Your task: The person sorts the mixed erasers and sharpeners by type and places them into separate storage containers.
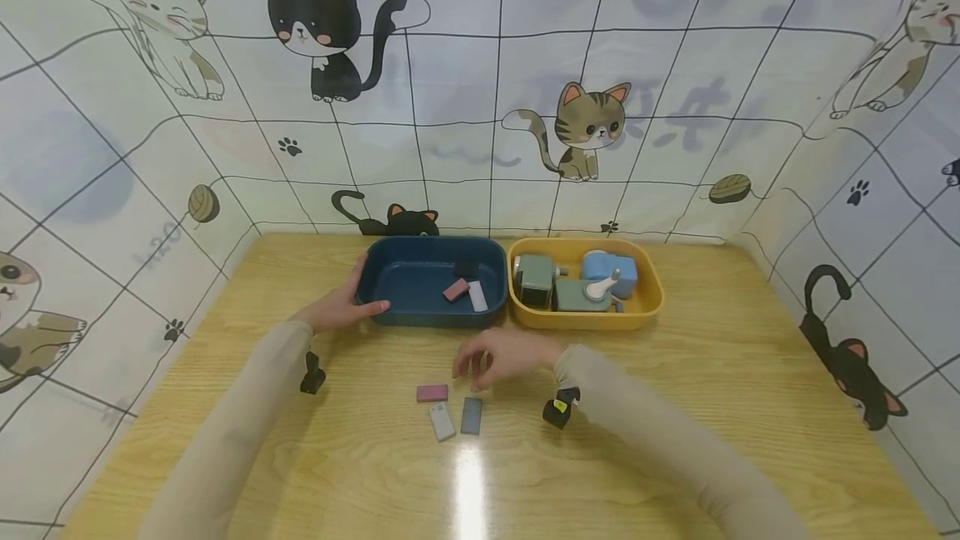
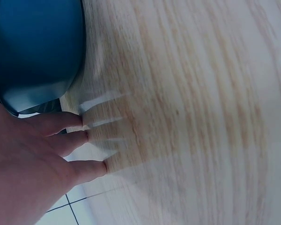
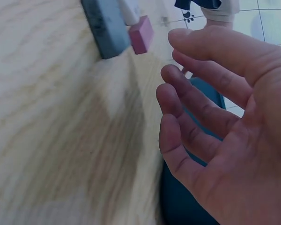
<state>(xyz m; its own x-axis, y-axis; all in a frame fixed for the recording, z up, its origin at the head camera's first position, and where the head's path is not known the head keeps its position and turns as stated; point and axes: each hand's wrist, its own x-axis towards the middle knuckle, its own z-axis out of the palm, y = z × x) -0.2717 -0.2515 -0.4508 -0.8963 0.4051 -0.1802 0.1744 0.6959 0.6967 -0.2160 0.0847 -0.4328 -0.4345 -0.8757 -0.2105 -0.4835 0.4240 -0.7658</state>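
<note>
My left hand (image 1: 341,304) rests at the left end of a dark blue bin (image 1: 382,317), its thumb at the front rim and its fingers along the side. The left wrist view shows those fingers straight. Inside the bin lie a pink block (image 1: 456,290), a white block (image 1: 477,297) and a black piece (image 1: 466,269). My right hand (image 1: 510,355) hovers in front of the bin with loosely bent fingers and nothing in them. Just left of and below it, a pink block (image 1: 432,392), a white block (image 1: 442,422) and a grey-blue block (image 1: 471,416) lie on the table.
A yellow bin (image 1: 585,321) stands right beside the blue one. It holds chunky pieces, among them a green one (image 1: 536,277) and a blue one (image 1: 622,272). Cat-patterned cloth walls (image 1: 465,148) rise behind and at both sides of the wooden table (image 1: 360,457).
</note>
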